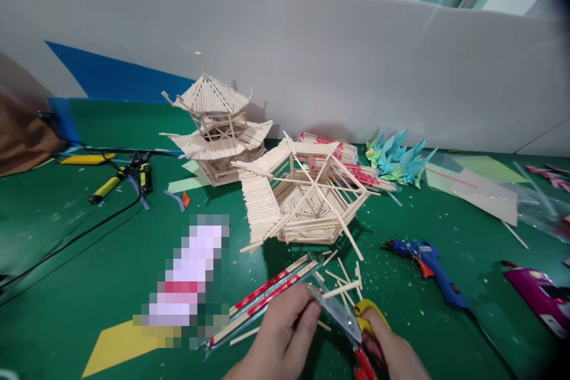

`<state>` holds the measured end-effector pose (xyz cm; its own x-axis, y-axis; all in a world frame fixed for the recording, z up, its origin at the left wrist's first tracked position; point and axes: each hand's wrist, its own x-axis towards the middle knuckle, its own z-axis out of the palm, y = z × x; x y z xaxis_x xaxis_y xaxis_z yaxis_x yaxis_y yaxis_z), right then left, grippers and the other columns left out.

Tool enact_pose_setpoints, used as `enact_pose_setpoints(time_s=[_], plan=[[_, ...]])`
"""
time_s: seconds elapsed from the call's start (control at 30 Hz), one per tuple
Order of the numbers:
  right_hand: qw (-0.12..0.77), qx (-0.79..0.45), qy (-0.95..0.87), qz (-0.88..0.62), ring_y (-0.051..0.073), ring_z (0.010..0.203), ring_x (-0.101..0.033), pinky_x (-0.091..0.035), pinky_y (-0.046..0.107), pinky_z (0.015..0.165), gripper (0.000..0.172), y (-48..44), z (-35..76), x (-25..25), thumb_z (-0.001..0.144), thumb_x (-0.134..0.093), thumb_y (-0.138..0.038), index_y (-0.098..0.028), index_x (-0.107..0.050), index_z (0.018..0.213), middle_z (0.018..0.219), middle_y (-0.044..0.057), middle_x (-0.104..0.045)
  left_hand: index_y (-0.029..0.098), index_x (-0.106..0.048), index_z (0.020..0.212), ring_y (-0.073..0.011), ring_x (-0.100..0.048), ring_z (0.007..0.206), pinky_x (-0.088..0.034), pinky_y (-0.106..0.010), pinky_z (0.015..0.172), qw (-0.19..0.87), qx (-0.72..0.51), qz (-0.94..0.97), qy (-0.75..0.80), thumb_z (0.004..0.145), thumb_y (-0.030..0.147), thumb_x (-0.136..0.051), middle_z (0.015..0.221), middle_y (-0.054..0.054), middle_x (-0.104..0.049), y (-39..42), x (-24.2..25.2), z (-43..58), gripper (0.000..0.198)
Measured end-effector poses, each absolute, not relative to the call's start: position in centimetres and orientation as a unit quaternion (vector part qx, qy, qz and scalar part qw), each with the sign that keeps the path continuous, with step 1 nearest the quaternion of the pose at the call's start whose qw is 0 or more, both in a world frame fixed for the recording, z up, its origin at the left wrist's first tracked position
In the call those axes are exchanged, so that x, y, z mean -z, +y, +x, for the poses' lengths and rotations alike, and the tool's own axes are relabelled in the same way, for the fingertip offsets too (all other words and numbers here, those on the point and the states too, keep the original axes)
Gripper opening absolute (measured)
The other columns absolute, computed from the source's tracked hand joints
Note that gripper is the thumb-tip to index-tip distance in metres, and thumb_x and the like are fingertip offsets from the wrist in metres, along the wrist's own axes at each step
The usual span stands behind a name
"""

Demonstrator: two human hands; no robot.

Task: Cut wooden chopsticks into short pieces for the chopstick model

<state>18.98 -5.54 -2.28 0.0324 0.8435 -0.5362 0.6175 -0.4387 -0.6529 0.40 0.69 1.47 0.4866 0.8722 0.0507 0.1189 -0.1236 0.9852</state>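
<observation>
Stick frame [260, 205] behind scissors [351, 323] — glue gun [430, 256] right

In the right fingers [378, 329], the scissors [341, 313] have smooth, shiny metal blades and glossy plastic-looking handles. By the left fingertips [312, 311], the stick [341, 290] is matt wood. Beyond the fingers, the pagoda [218, 98] and hexagonal frame [259, 208] are 2 ridged, matt wooden structures. Right of the fingers, the glue gun [439, 270] is smooth plastic; beneath them, the tabletop [418, 314] looks smooth, faintly glossy.
</observation>
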Motion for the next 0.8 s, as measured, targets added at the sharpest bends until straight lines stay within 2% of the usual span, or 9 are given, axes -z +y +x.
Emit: enact_pose_setpoints(time_s=[0.07,0.13,0.23,0.33,0.4,0.47,0.63,0.7,0.8], plan=[[0.135,-0.471,-0.527,-0.694,0.017,0.076,-0.062,-0.044,0.02,0.066,0.037,-5.5,18.7,1.7,0.066,-0.052,-0.02,-0.022,-0.05,0.103,0.078,0.001,-0.064,0.015,-0.059,0.079,-0.0163,-0.05,0.068,-0.038,-0.024,0.065,0.49,-0.353,0.713,0.356,0.086,0.025,-0.038,0.074,-0.006,-0.057,0.6,-1.7,0.3,0.025],[0.13,-0.468,-0.54,-0.687,0.017,0.074,-0.061,-0.044,0.021,0.063,0.043,-5.5,18.6,1.3,0.062,-0.056,-0.021,-0.022,-0.049,0.105,0.075,0.0,-0.062,0.015,-0.06,0.079,-0.0156,-0.05,0.067,-0.038,-0.024,0.063,0.51,-0.34,0.709,0.348,0.086,0.025,-0.038,0.073,-0.006,-0.058,0.7,-1.9,0.1,0.026],[0.128,-0.457,-0.55,-0.687,0.018,0.075,-0.06,-0.044,0.022,0.063,0.049,-5.6,18.6,1.3,0.061,-0.057,-0.021,-0.021,-0.046,0.109,0.077,0.001,-0.062,0.014,-0.061,0.075,-0.0124,-0.046,0.061,-0.036,-0.021,0.058,0.64,-0.311,0.619,0.333,0.084,0.033,-0.044,0.066,-0.002,-0.054,1.2,-1.6,-0.3,0.027],[0.136,-0.465,-0.536,-0.691,0.017,0.077,-0.061,-0.044,0.022,0.068,0.042,-5.8,18.7,1.7,0.062,-0.054,-0.019,-0.021,-0.049,0.103,0.078,0.001,-0.064,0.013,-0.059,0.068,-0.0076,-0.036,0.051,-0.027,-0.019,0.048,0.765,-0.275,0.5,0.3,0.077,0.041,-0.054,0.059,0.002,-0.047,1.5,-1.1,-0.4,0.03],[0.141,-0.478,-0.52,-0.694,0.017,0.079,-0.062,-0.044,0.022,0.07,0.037,-5.9,18.6,2.0,0.064,-0.051,-0.018,-0.02,-0.05,0.101,0.081,0.001,-0.065,0.013,-0.058,0.067,-0.0064,-0.031,0.047,-0.023,-0.018,0.045,0.797,-0.267,0.455,0.295,0.076,0.043,-0.054,0.055,0.004,-0.042,1.4,-0.8,-0.3,0.032],[0.142,-0.479,-0.511,-0.7,0.018,0.081,-0.062,-0.045,0.022,0.072,0.038,-6.0,18.5,2.2,0.065,-0.049,-0.017,-0.019,-0.05,0.103,0.084,0.003,-0.065,0.013,-0.058,0.069,-0.0078,-0.033,0.049,-0.028,-0.019,0.047,0.762,-0.285,0.483,0.324,0.079,0.042,-0.051,0.055,0.003,-0.042,1.2,-0.8,0.1,0.031],[0.141,-0.471,-0.546,-0.678,0.018,0.081,-0.061,-0.044,0.021,0.069,0.057,-5.9,18.5,1.7,0.059,-0.055,-0.016,-0.018,-0.043,0.114,0.087,0.004,-0.064,0.014,-0.059,0.076,-0.0157,-0.047,0.068,-0.038,-0.026,0.066,0.554,-0.351,0.659,0.368,0.085,0.032,-0.041,0.073,-0.005,-0.055,0.6,-1.9,0.5,0.027],[0.134,-0.469,-0.56,-0.67,0.017,0.078,-0.061,-0.044,0.021,0.066,0.057,-5.8,18.6,1.1,0.059,-0.056,-0.017,-0.02,-0.043,0.114,0.082,0.002,-0.064,0.015,-0.06,0.075,-0.0145,-0.047,0.066,-0.037,-0.024,0.064,0.577,-0.341,0.655,0.35,0.085,0.032,-0.041,0.071,-0.004,-0.055,0.8,-2.1,0.3,0.027],[0.124,-0.458,-0.557,-0.682,0.017,0.073,-0.061,-0.044,0.021,0.062,0.048,-5.6,18.6,0.4,0.06,-0.055,-0.018,-0.021,-0.048,0.108,0.075,0.0,-0.064,0.014,-0.059,0.067,-0.0088,-0.038,0.051,-0.03,-0.02,0.049,0.717,-0.293,0.545,0.32,0.079,0.04,-0.051,0.059,0.001,-0.048,1.3,-1.7,-0.2,0.03]])
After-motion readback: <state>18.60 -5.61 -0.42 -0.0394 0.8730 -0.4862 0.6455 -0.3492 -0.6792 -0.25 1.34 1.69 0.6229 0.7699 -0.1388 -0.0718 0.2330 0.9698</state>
